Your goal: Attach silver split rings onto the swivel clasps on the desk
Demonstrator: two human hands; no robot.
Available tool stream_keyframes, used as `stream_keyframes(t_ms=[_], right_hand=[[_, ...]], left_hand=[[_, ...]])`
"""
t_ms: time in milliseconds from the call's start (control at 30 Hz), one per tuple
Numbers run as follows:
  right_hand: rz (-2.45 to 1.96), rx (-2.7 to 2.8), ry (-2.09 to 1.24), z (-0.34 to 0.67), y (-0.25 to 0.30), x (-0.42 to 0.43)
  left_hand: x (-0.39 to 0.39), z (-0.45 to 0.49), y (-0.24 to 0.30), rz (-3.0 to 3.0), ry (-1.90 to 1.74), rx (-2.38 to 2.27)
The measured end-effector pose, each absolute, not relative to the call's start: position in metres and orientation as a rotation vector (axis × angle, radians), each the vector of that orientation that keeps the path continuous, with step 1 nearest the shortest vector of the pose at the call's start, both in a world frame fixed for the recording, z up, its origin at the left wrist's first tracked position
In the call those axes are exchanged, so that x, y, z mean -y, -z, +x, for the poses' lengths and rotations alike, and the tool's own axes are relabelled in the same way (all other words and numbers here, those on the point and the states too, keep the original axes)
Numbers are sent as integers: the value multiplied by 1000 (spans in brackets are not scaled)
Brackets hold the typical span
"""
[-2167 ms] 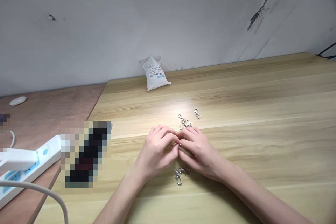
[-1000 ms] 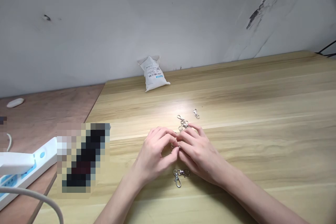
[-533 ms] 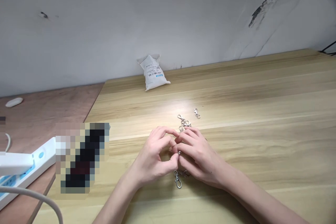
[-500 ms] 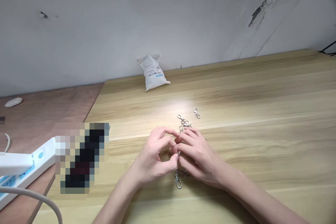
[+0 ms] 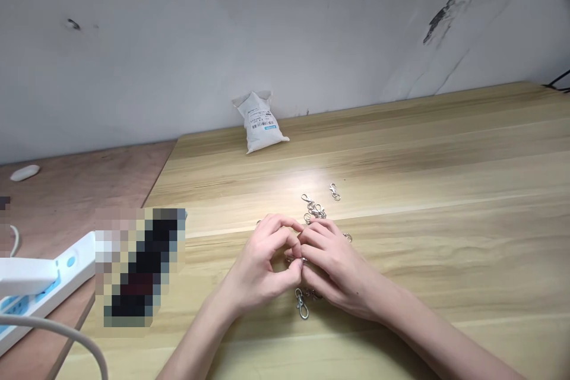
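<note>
The left hand [image 5: 260, 267] and right hand [image 5: 336, 267] curl closed, pinching a small silver clasp [image 5: 304, 260] between them above a wooden table [image 5: 445, 190]. Two clasps [image 5: 301, 304] lie just below the hands. One clasp [image 5: 334, 192] lies alone above them, near a small heap of clasps [image 5: 314, 209], too tangled to count.

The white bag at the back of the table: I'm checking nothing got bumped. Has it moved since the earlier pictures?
No. The white bag sits at the same spot along the table's back edge; only the whole view has shifted slightly.
</note>
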State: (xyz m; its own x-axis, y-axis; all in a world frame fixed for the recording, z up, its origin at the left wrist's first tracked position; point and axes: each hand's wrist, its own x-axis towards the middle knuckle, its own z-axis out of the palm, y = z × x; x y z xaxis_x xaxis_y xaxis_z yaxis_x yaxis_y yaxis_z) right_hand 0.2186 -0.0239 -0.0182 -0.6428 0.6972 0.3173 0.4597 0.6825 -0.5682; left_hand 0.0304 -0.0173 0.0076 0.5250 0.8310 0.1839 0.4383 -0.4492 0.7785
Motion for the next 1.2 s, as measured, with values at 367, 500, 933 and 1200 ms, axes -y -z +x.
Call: stream_keyframes(t_ms=[367, 500, 933, 1200], right_hand=[[-894, 2388, -590, 219, 22, 23], [-905, 2405, -579, 220, 24, 23], [-905, 2385, -561, 220, 26, 22], [-872, 2298, -694, 219, 23, 23]], left_hand=[[18, 31, 0, 2028, -710, -1007], [18, 31, 2, 2027, -709, -1005], [16, 30, 3, 2050, -727, -1000], [13, 28, 0, 1990, -774, -981]])
